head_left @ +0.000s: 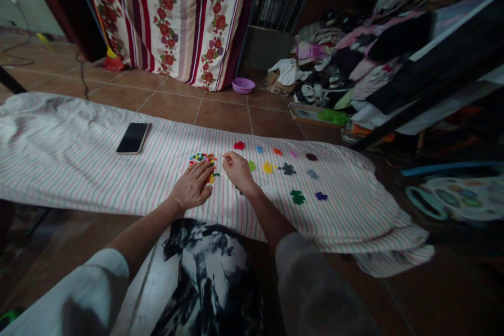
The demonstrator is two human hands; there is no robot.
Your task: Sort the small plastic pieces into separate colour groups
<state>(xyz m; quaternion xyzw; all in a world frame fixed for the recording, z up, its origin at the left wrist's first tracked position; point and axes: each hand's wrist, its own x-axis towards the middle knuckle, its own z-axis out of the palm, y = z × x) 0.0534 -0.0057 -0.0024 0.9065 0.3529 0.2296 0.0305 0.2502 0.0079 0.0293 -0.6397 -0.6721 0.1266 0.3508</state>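
My left hand (192,185) lies flat, fingers spread, over a mixed heap of small multicoloured pieces (201,157), too small to name. Just right of that heap, my right hand (237,170) is closed in a pinch; whatever its fingertips hold is too small to make out. Beyond it the pieces lie sorted by colour: a red pile (239,145), a light blue pile (259,149), an orange pile (277,151), a lime pile (252,166), a yellow pile (268,167), a dark grey pile (289,169), a dark green pile (297,197) and several others. My right wrist partly hides a dark pile.
A striped cloth (79,168) covers the long, narrow surface. A phone (134,138) rests on its left part. On the tiled floor behind are a purple basin (243,85) and a red broom (113,62). Heaped clothes (354,58) fill the back right.
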